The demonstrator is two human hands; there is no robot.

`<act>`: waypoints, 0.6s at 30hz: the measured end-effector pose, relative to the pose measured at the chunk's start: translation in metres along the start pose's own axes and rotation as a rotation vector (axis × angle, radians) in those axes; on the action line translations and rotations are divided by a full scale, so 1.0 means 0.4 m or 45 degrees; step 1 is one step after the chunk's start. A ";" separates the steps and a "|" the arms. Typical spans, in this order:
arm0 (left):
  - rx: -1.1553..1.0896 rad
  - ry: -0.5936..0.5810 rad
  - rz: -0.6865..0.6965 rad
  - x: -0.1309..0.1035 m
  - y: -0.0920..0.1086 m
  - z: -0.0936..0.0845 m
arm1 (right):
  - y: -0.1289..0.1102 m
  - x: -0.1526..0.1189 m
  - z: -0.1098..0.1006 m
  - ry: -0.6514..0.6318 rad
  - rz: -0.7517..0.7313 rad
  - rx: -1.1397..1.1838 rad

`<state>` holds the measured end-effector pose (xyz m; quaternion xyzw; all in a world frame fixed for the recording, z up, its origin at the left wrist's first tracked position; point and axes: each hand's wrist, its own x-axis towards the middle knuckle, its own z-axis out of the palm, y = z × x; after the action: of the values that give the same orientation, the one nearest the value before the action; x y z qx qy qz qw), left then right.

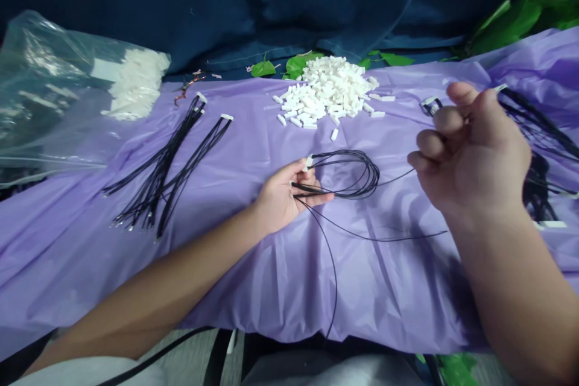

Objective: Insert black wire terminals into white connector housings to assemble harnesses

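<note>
Near the middle, my left hand [289, 196] holds a looped black wire harness [362, 175] with white connectors at its ends, one of them between thumb and finger. Two loose wires trail from it, one down to the front edge, one to the right. My right hand [474, 139] is raised at the right with its fingers curled; a thin black wire runs from the harness toward it. What its fingertips hold is too small to tell. Behind lies a heap of small white connectors [335, 87].
Black wire bundles with white connectors [165, 163] lie at the left, beside a clear plastic bag [67, 96] of white parts. More black wires [543, 120] are at the far right. Purple sheeting [253, 277] covers the table, with green leaves and a dark blue curtain [294, 0] behind.
</note>
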<state>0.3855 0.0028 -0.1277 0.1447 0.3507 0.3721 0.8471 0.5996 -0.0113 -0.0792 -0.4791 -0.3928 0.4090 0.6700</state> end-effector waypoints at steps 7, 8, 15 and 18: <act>0.190 -0.096 0.111 -0.004 -0.016 -0.006 | 0.033 -0.122 0.065 -0.576 -0.379 -0.885; 0.213 -0.099 0.122 -0.003 -0.019 -0.008 | 0.040 -0.131 0.068 -0.625 -0.389 -1.015; 0.253 -0.096 0.133 0.000 -0.027 -0.010 | 0.062 -0.141 0.071 -0.760 -0.417 -1.155; 0.249 -0.107 0.143 0.000 -0.027 -0.011 | 0.062 -0.142 0.073 -0.721 -0.460 -1.054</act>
<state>0.3883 -0.0047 -0.1362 0.2615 0.3410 0.3766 0.8207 0.5483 -0.0494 -0.1038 -0.4990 -0.7630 0.2112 0.3524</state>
